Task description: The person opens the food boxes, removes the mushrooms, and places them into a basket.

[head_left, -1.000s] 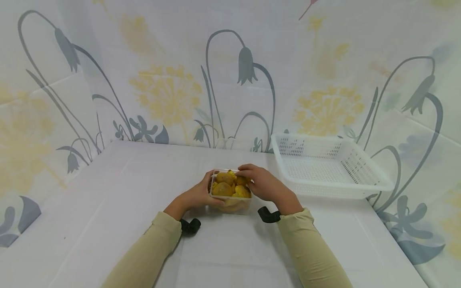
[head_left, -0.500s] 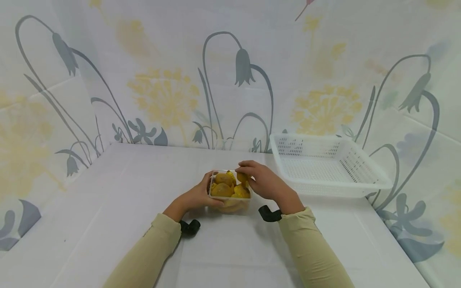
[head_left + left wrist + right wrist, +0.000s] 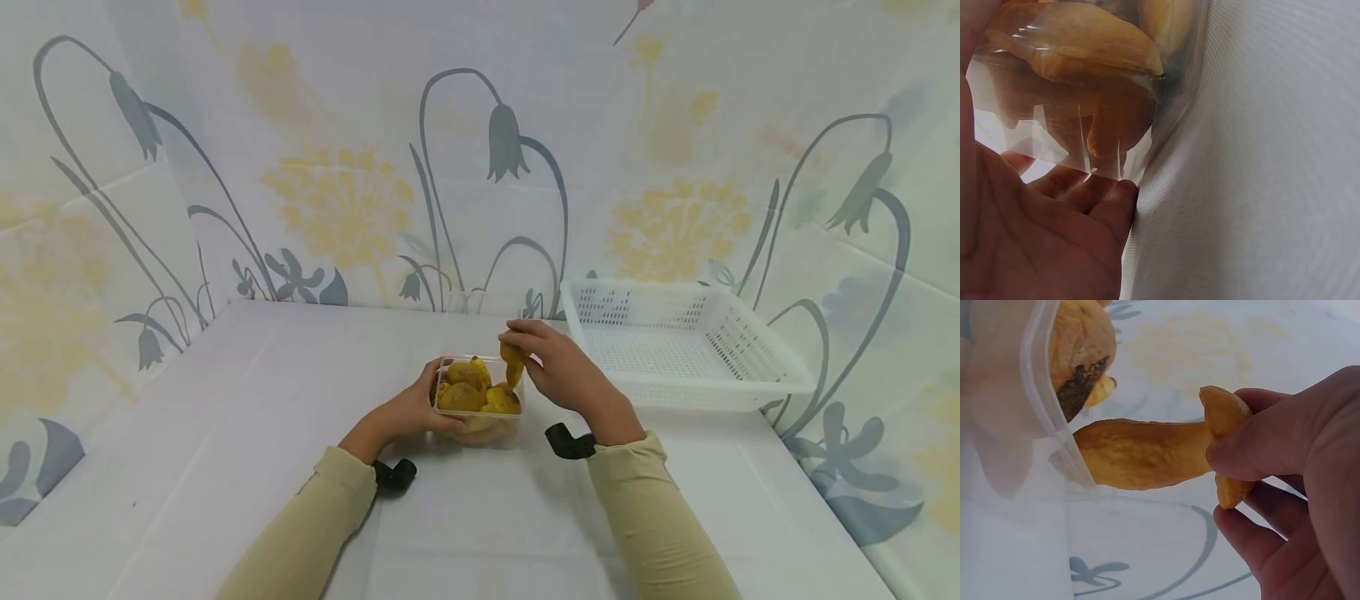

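A clear plastic box (image 3: 491,433) filled with several yellow-brown mushrooms (image 3: 462,397) stands on the table in the head view. My left hand (image 3: 408,408) grips its left side, the thumb along the front. In the left wrist view, the fingers (image 3: 1107,209) reach round the box's lower edge. My right hand (image 3: 562,371) pinches one yellow mushroom (image 3: 1147,453) by its cap above the box's right rim. Its thick stem points down towards the box. The right wrist view shows the stem's tip just behind the translucent box wall (image 3: 1038,369).
A white perforated plastic basket (image 3: 693,392) stands at the back right, beyond my right hand. A clear, hard-to-see container (image 3: 487,302) is behind the box by the flower-printed backdrop (image 3: 345,192). White cloth covers the table (image 3: 255,400).
My right hand has lifted a mushroom up from among the others and moved slightly right and away from them. My left hand stays on the box.
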Motion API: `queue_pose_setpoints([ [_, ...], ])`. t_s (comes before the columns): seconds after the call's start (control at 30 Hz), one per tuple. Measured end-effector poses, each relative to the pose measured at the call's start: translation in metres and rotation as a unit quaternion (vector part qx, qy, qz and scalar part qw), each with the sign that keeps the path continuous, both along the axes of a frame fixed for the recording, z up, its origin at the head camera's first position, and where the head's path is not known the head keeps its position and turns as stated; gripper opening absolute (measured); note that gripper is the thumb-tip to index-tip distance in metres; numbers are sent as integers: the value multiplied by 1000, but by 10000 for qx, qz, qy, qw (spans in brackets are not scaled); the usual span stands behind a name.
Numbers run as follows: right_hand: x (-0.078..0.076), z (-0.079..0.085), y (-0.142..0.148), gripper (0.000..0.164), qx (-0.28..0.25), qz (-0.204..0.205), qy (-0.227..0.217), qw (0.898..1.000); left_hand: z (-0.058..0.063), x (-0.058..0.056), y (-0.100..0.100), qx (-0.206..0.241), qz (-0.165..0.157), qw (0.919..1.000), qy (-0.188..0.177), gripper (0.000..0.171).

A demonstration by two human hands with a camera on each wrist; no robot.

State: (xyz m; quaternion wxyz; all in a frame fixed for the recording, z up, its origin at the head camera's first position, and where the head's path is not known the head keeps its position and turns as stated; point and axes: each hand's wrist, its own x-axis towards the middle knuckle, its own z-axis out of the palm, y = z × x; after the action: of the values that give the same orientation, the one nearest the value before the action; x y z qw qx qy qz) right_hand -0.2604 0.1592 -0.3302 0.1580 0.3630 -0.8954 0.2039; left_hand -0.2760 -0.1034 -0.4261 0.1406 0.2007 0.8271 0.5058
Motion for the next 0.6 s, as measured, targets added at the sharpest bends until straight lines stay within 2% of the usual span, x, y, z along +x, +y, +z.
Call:
queue_pose_setpoints([
  [0.27,-3,2,8,40,-315,-57,218,9993,-1,0,0,26,-49,10000,-17,108],
  [0.6,-5,8,23,42,-618,-91,279,9977,-1,0,0,35,-105,9999,13,104],
])
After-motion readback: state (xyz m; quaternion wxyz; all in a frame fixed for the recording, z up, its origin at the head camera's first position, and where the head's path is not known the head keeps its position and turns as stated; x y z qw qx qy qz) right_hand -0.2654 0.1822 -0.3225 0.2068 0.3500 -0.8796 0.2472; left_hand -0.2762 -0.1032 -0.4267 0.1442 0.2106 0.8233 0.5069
